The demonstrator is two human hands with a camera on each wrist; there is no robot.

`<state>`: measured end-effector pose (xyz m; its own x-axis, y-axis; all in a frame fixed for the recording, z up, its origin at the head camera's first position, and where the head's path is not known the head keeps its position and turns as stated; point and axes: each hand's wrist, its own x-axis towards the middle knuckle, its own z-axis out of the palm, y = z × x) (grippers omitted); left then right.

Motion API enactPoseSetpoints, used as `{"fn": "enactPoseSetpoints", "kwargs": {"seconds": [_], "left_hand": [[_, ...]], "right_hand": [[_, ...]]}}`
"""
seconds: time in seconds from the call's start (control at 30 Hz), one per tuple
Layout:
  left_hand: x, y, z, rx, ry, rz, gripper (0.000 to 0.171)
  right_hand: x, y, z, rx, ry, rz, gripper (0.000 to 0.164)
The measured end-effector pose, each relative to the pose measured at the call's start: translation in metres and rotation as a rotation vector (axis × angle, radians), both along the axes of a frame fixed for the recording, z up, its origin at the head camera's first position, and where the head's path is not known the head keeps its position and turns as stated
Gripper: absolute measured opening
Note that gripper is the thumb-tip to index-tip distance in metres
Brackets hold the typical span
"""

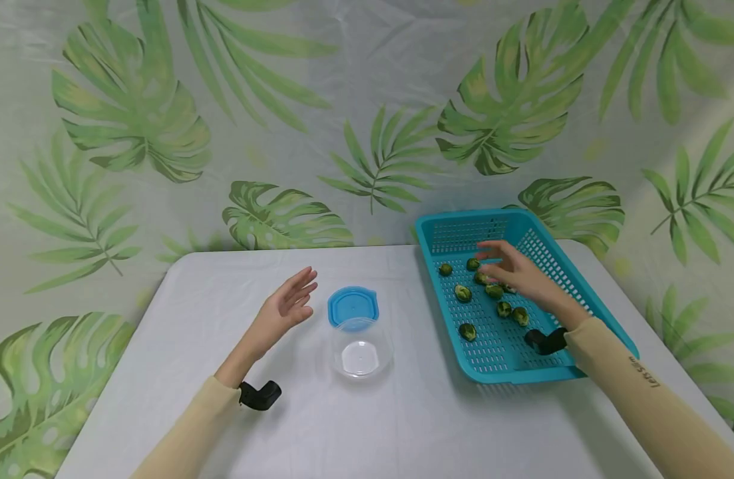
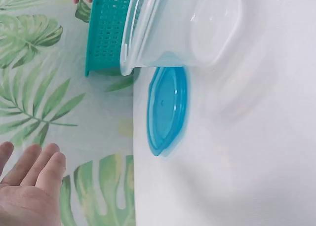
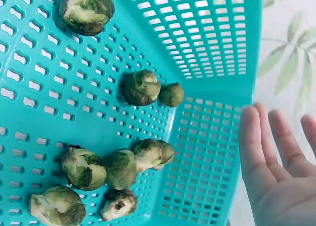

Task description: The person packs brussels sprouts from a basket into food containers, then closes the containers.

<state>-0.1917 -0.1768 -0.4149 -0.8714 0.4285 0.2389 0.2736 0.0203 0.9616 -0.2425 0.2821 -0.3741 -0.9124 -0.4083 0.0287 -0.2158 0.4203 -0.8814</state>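
Lettering (image 1: pixel 644 371) in dark print runs along the right sleeve (image 1: pixel 666 406), starting "Lets" and seeming to finish "slim". The right hand (image 1: pixel 513 269) is above the teal basket (image 1: pixel 489 356), its grip released: thumb and fingers are spread apart and nothing is between them. The basket sits toward 3 to 4 o'clock in the head view, with Brussels sprouts (image 1: pixel 463 293) on its slotted floor. Several cluster near its middle, one lies apart toward 8 o'clock, and another toward 10.

The clear bowl (image 1: pixel 362 359) stands at 6 o'clock on the white table (image 1: pixel 217 313). The blue lid (image 1: pixel 353 305) lies at 12 o'clock from it, partly seen through the bowl's rim; whether they touch I cannot tell. The left hand (image 1: pixel 283 309), at 10 o'clock from the bowl, is loosely extended and likewise grasps nothing.
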Motion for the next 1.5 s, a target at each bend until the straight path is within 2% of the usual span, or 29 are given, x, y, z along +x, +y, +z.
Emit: {"fn": "enactPoseSetpoints", "kwargs": {"seconds": [0.13, 0.27, 0.43, 0.67, 0.9, 1.13, 1.5], "left_hand": [[0.004, 0.0, -0.008, -0.003, -0.032, -0.059, 0.078], [0.009, 0.004, -0.018, -0.111, -0.054, -0.117, 0.091], [0.017, 0.012, -0.032, -0.227, -0.068, -0.168, 0.099], [0.022, 0.02, -0.046, -0.323, -0.065, -0.168, 0.101], [0.024, 0.026, -0.052, -0.429, -0.022, -0.112, 0.102], [0.026, 0.03, -0.055, -0.442, -0.021, -0.099, 0.102], [0.025, 0.03, -0.057, -0.379, -0.047, -0.122, 0.099]], "right_hand": [[0.0, 0.006, -0.003, -0.022, -0.075, 0.036, 0.054], [-0.002, 0.01, -0.008, -0.033, -0.136, 0.091, 0.05], [-0.003, 0.014, -0.015, -0.047, -0.199, 0.163, 0.047], [-0.003, 0.016, -0.02, -0.042, -0.237, 0.191, 0.049], [-0.001, 0.017, -0.023, 0.004, -0.278, 0.205, 0.053], [0.001, 0.017, -0.027, 0.057, -0.318, 0.233, 0.052], [0.001, 0.014, -0.032, 0.131, -0.384, 0.328, 0.045]]}}
